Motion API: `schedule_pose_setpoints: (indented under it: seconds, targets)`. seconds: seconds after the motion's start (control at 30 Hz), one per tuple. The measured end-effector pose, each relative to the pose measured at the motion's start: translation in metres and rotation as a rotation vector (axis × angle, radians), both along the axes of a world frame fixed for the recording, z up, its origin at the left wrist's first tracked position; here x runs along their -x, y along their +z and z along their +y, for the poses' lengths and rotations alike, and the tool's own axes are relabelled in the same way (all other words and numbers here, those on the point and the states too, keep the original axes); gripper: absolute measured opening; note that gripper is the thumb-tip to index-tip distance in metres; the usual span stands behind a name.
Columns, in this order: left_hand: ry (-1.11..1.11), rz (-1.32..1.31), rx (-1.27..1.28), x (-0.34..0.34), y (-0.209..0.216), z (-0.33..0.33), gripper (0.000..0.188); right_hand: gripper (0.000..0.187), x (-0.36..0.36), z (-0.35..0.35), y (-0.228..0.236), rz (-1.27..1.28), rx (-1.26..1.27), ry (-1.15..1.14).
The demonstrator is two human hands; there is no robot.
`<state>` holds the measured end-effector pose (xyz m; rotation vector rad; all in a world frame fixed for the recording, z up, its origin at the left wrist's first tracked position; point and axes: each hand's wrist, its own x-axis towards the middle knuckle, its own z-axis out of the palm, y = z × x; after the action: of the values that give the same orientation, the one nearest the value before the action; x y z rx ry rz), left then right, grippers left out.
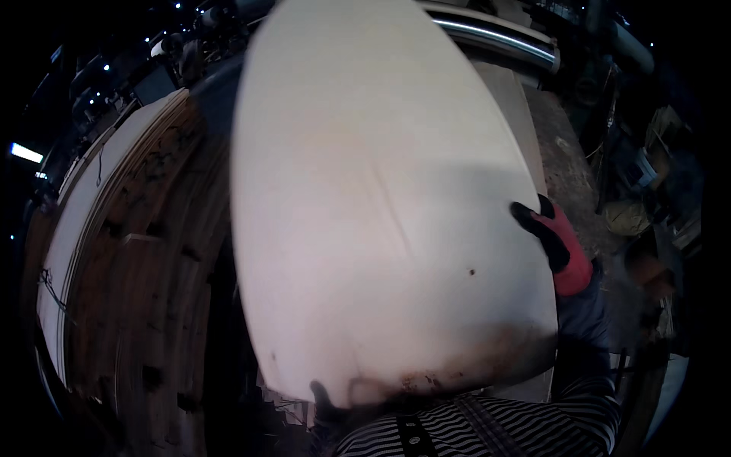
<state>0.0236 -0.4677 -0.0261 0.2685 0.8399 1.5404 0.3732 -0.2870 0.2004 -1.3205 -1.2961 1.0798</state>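
A large pale sheet of wood veneer [343,190] fills the middle of the head view, bending along its sides. It bears a small dark knot, a faint long streak and brown stains along its near edge. My right hand [562,247], in a red and black glove, grips the sheet's right edge with the thumb on top; the other fingers are mostly hidden. At the near left corner, my left hand [324,400] is closed on the near edge, its dark gloved thumb over the top face. The rest of that hand is in shadow or under the sheet.
At the left lies a stack of thin sheets [99,190] with a pale top and brown, uneven edges. Behind the veneer runs a shiny metal bar or roller [499,42]. A worn brown surface [567,145] shows on the right, with dim clutter [647,167] beyond it.
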Motion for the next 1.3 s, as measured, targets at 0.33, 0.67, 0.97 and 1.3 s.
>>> schedule_pose_setpoints:
  seconds: [0.33,0.67,0.97,1.3]
  targets:
    - [-0.495,0.084,0.112,0.01,-0.093,0.11,0.054,0.032,-0.13,-0.052,-0.19,0.024,0.065,-0.399]
    - [-0.816,0.572,-0.058,0.051,0.044,0.244,0.05,0.04,-0.174,-0.019,-0.23,-0.656,0.364,-0.619]
    - [-1.568,0.645,0.089,0.039,-0.003,0.348,0.052,0.081,0.1,0.067,-0.101,-1.147,0.017,-0.122]
    - [-0.778,1.909,0.108,0.146,-0.017,0.467,0.065,0.078,0.187,0.046,-0.156,-1.205,-0.008,-0.184]
